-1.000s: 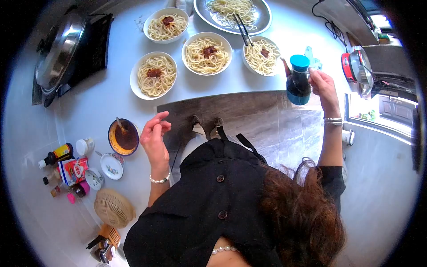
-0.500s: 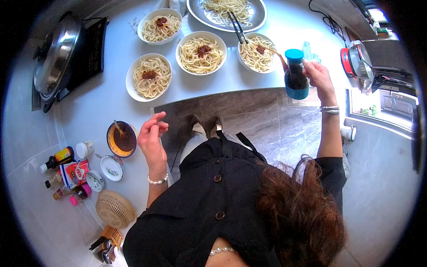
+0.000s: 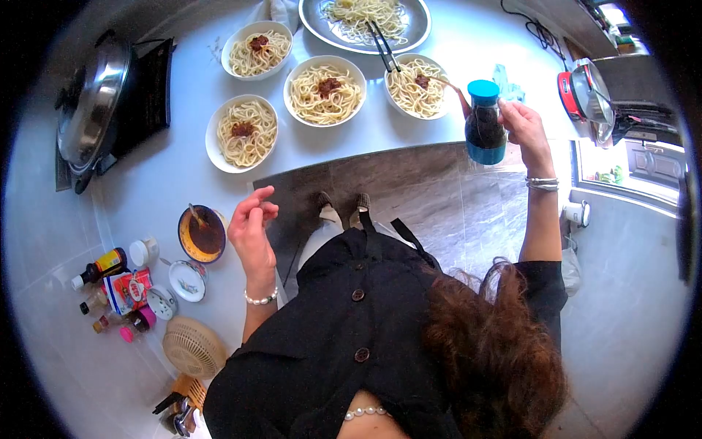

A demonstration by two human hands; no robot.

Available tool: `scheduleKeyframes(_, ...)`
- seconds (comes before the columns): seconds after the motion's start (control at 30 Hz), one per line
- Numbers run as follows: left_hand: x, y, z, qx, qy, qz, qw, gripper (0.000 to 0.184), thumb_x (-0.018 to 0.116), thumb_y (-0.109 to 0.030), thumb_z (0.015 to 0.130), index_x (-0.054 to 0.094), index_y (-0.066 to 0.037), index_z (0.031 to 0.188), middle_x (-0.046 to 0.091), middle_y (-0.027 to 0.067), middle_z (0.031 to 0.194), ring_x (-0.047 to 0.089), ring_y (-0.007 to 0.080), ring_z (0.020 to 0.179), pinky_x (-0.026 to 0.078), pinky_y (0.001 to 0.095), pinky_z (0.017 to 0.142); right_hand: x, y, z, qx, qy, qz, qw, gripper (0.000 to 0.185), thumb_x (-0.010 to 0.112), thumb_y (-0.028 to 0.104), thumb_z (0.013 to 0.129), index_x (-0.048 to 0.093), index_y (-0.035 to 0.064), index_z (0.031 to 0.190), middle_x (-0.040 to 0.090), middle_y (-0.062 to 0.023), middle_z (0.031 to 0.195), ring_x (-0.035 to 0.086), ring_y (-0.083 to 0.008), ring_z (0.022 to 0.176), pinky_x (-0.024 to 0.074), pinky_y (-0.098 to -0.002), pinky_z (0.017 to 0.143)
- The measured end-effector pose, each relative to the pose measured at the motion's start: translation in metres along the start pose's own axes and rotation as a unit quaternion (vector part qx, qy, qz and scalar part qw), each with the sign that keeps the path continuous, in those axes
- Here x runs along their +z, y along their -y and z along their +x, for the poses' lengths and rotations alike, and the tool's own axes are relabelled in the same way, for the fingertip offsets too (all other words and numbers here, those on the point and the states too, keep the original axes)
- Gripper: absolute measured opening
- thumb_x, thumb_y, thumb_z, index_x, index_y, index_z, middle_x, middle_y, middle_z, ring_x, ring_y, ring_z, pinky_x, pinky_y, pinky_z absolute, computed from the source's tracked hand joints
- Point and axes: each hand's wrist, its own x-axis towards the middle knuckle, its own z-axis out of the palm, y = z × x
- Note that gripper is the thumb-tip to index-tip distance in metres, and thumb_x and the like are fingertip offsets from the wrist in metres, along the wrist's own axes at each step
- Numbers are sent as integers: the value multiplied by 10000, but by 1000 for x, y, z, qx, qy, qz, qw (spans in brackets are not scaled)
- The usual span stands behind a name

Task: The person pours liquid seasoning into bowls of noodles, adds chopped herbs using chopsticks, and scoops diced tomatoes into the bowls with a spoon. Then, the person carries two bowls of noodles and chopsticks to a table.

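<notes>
My right hand (image 3: 525,132) is closed around the side of a glass bottle (image 3: 482,126) with a blue cap, a blue base and dark liquid inside. The bottle is upright, raised near the counter's front edge. Part of a wooden utensil (image 3: 459,95) shows behind it, beside the right bowl of noodles (image 3: 414,88). My left hand (image 3: 252,228) hovers with nothing in it, fingers loosely bent and apart, close to a bowl of dark sauce (image 3: 203,235). Other noodle bowls with dark red sauce are the middle one (image 3: 326,92), the front left one (image 3: 241,135) and the back left one (image 3: 257,51).
Black chopsticks (image 3: 383,47) reach from a steel tray of noodles (image 3: 418,35) to the right bowl. A lidded pan (image 3: 102,99) stands at left. Seasoning bottles and bags (image 3: 129,290), a small dish (image 3: 188,281) and a beige basket (image 3: 191,347) crowd the lower left.
The view has turned slightly, so the bowls and counter items appear a little shifted. Both hands keep nearly the same pose, and the bottle stays in my right hand.
</notes>
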Motion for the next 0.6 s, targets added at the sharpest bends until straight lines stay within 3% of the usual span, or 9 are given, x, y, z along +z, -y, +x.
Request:
scheduleKeyframes(0.1, 7, -7, -11, 3, -17, 82, 996, 163, 410, 1, 817, 557, -49, 864, 588, 127, 999, 540, 110, 710, 461, 256, 677, -8, -19, -6, -2, -70, -16, 997, 286, 521, 359, 828, 565, 121, 675, 458, 79, 575, 337, -9, 478, 247, -160, 410)
scheduleKeyframes(0.13, 5, -9, -11, -4, -11, 147, 989, 155, 406, -11, 823, 552, -43, 861, 597, 112, 986, 538, 99, 702, 462, 254, 673, -8, -15, -18, 3, -71, 18, 997, 283, 521, 373, 822, 575, 131, 683, 481, 74, 586, 373, -11, 498, 274, -163, 418)
scheduleKeyframes(0.2, -7, 8, -2, 4, -29, 59, 998, 141, 417, -18, 823, 540, -49, 885, 583, 123, 1015, 543, 100, 698, 460, 240, 675, -4, -27, -11, -55, -42, 58, 996, 281, 524, 360, 825, 554, 144, 648, 465, 77, 575, 361, -11, 479, 274, -160, 422)
scheduleKeyframes(0.33, -1, 4, -2, -4, -10, 13, 1000, 148, 404, 6, 828, 539, -35, 871, 585, 140, 1001, 543, 109, 697, 463, 241, 665, -6, -36, -12, -1, 1, 232, 973, 231, 522, 252, 840, 524, 127, 646, 416, 80, 558, 323, -14, 458, 257, -167, 411)
scheduleKeyframes(0.43, 18, -10, -7, 1, -11, 55, 998, 143, 416, -12, 829, 550, -30, 877, 592, 127, 988, 543, 102, 712, 459, 237, 665, -6, -45, -14, -101, -22, 322, 941, 234, 469, 208, 858, 468, 112, 645, 413, 36, 575, 338, -54, 462, 279, -189, 421)
scheduleKeyframes(0.5, 29, -27, 1, 22, -14, 194, 981, 182, 416, -53, 812, 590, -3, 825, 606, 88, 965, 556, 122, 744, 464, 256, 687, 1, -46, 0, -95, -56, 330, 937, 217, 458, 216, 853, 453, 127, 656, 352, 43, 550, 328, -72, 483, 271, -210, 443)
scheduleKeyframes(0.53, 43, -46, -1, 19, 1, 241, 970, 195, 413, -66, 803, 592, 9, 803, 607, 79, 959, 563, 138, 770, 468, 278, 712, 0, -33, 2, -93, -61, 368, 923, 220, 456, 218, 856, 458, 104, 668, 374, 40, 559, 335, -77, 491, 281, -209, 458)
scheduleKeyframes(0.57, 43, -57, 2, 62, 19, 251, 966, 188, 414, -69, 805, 583, 13, 789, 604, 79, 964, 567, 138, 775, 470, 282, 724, 2, -26, 17, -133, 0, 432, 892, 206, 442, 207, 866, 511, 49, 751, 386, 29, 581, 332, -79, 502, 293, -206, 478)
scheduleKeyframes(0.6, 39, -57, 8, 124, 77, 287, 947, 189, 410, -60, 813, 589, -3, 837, 590, 72, 986, 561, 129, 781, 474, 274, 717, -10, -22, 22, -99, 44, 485, 868, 229, 429, 188, 872, 535, -15, 865, 467, -14, 648, 405, -84, 558, 350, -208, 522)
